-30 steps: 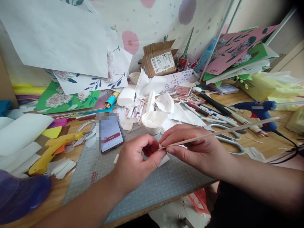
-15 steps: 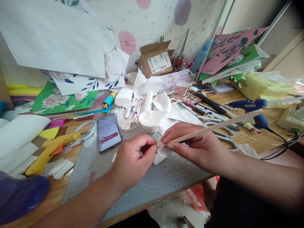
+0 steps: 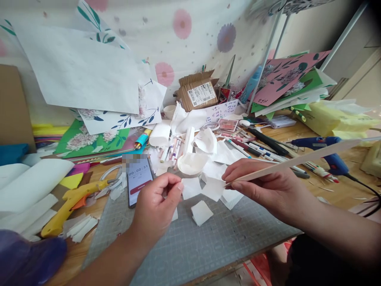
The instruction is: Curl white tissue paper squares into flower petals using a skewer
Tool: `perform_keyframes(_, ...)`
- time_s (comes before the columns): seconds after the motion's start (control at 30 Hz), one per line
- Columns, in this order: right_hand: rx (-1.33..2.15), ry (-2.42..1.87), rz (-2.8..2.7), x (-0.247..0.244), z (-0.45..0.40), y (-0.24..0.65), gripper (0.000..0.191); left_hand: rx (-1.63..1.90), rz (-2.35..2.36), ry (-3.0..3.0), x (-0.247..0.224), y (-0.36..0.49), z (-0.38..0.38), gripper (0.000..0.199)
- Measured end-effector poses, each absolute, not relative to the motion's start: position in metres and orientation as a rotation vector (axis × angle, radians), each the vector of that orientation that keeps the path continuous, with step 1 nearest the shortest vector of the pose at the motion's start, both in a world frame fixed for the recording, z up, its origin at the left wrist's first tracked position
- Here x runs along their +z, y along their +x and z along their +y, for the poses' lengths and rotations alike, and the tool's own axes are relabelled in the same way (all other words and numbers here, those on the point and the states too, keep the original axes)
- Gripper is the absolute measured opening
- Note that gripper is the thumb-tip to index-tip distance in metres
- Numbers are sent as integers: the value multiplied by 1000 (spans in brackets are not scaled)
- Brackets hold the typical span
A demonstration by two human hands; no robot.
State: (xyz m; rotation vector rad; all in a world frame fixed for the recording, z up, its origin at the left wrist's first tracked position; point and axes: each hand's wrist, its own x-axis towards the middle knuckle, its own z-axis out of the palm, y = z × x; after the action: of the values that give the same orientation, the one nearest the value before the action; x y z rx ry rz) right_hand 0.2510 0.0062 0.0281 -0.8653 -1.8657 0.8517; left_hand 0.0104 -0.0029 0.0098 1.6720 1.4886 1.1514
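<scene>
One thin white paper square (image 3: pixel 191 188) is pinched in the left hand's (image 3: pixel 157 206) grip; one flat, pale wooden strip (image 3: pixel 285 165) and another square (image 3: pixel 213 189) are pinched in the right's (image 3: pixel 258 190).

A long, thin, pale wooden stick (image 3: pixel 291 163) is held aslant, its narrow left end at the right edge of a small white paper square (image 3: pixel 213 189). Just left, another small white paper piece (image 3: pixel 191 188) is pinched at its left edge, nearly flat.
</scene>
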Motion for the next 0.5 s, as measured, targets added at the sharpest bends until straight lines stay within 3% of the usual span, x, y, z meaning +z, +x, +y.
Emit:
perform_keyframes(0.17,863,-887,-1827,29,8,264,8,1401,1751,1622,8,1,10,14)
perform_keyframes(0.27,857,-895,-1842,29,7,265,9,1539,1918,1939,5,-2,23,15)
perform_keyframes(0.37,855,-886,-1858,29,6,261,10,1347,1836,2413,1,1,32,20)
perform_keyframes(0.5,890,-870,-1878,30,5,253,11,1066,1735,2576,0,6,32,25)
